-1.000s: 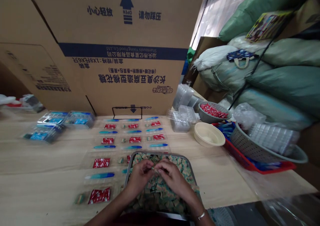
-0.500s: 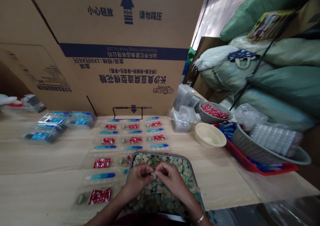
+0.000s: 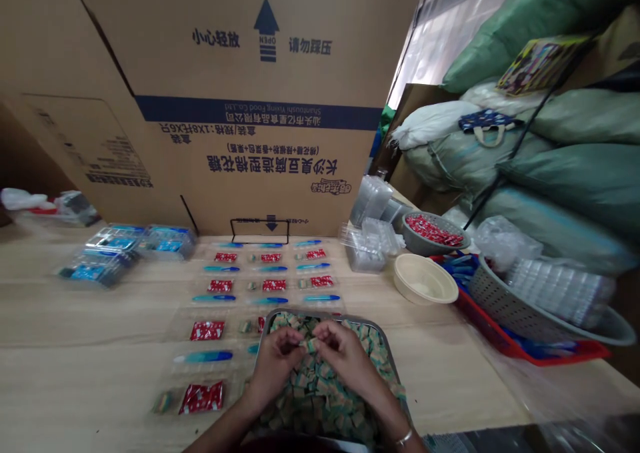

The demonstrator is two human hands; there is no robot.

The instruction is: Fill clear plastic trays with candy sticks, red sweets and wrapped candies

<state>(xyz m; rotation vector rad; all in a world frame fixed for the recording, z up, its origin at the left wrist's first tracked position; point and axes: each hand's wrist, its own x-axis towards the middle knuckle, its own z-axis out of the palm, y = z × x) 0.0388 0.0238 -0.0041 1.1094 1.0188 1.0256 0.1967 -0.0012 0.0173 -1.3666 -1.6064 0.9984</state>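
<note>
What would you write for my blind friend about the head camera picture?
A left hand and right hand pinch a small green-and-tan square above a metal tray heaped with similar squares. Clear plastic trays beside it hold red packets and blue sticks on a wooden table.

Dull metal tray [image 3: 325,317] on smooth wooden tabletop [image 3: 90,319]

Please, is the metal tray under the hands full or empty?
Full: small packets cover the tray up to its rim, around the left hand and right hand.
</note>
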